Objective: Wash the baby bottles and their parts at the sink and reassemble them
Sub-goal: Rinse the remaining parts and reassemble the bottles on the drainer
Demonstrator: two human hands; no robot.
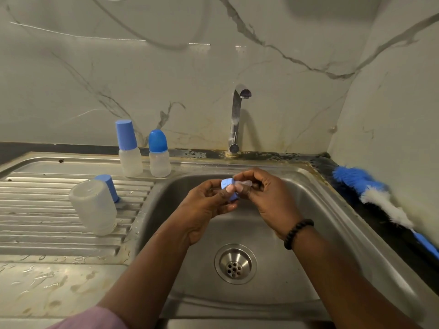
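From the head camera, both hands are working together over the steel sink basin, at about 12 o'clock from the drain. The left hand is curling its fingers round a blue bottle collar ring, while the right hand, a beaded bracelet sitting on its wrist, is pinching a clear teat against that ring. The tap is standing at 12 o'clock behind the hands. At 10 o'clock, on the ribbed draining board, an uncapped clear bottle is standing upside down, a blue cap just behind it. Two capped bottles, one taller and one shorter, are standing upright side by side at the board's back edge. A blue-and-white bottle brush is lying at 3 o'clock on the dark counter.
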